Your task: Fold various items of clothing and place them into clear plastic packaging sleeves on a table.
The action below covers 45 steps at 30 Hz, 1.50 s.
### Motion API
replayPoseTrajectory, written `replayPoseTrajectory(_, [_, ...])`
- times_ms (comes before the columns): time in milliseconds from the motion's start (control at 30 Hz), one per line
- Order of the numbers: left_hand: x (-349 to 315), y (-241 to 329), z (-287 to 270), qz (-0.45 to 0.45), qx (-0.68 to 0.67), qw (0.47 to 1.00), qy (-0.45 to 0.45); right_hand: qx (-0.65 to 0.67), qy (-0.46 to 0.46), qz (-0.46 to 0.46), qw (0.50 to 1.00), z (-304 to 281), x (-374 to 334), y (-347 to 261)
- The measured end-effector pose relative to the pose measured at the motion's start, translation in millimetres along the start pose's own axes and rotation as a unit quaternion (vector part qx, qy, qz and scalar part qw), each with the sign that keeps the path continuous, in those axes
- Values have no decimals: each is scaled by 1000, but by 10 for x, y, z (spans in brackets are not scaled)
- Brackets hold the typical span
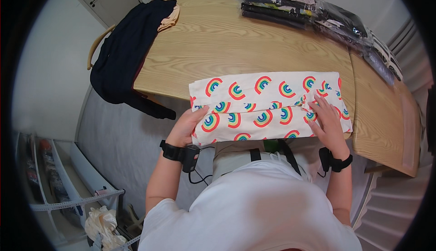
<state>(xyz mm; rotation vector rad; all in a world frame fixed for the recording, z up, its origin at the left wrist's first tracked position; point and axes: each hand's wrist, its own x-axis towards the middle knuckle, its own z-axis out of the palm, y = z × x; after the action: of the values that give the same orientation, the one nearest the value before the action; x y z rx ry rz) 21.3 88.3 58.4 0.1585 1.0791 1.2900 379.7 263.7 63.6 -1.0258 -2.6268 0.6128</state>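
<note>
A white cloth with a rainbow print (252, 99) lies folded into a long rectangle at the near edge of the table, its front part reaching over that edge toward me. An overlapping fold line runs lengthwise across its middle. My left hand (185, 124) grips the cloth's left end, thumb on top and the other fingers hidden beneath. On the right part of the cloth rests my right hand (327, 120), palm down with its fingers spread. Close to those fingertips, the fabric is bunched into small wrinkles. Both wrists wear black straps with small devices.
The wooden table (209, 37) curves around in front. Plastic-wrapped folded garments (277, 5) are piled at its far right. Dark clothing (127, 51) hangs over a chair at the left. A divided rack (68, 178) stands at the lower left, beside crumpled cream fabric (102, 223).
</note>
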Motion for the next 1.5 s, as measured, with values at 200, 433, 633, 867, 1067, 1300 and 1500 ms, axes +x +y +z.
replayPoseTrajectory(200, [-233,99,121,107,40,991,64,-18,4,-32,999,91,73,-24])
replayPoseTrajectory(433, [-329,5,-65,138,-106,985,12,-64,57,-82,993,347,86,-81])
replayPoseTrajectory(633, [-441,472,838,205,144,968,28,123,62,-102,985,190,86,-6])
replayPoseTrajectory(867, [373,354,2106,132,498,854,-72,640,14,132,757,142,198,385])
replayPoseTrajectory(1067, [601,68,2092,198,440,872,-83,817,2,197,542,101,227,468])
replayPoseTrajectory(1300, [338,-536,1473,464,657,594,-30,757,28,173,630,139,209,457])
replayPoseTrajectory(1500, [456,-990,1307,547,648,530,14,646,6,231,727,96,430,340])
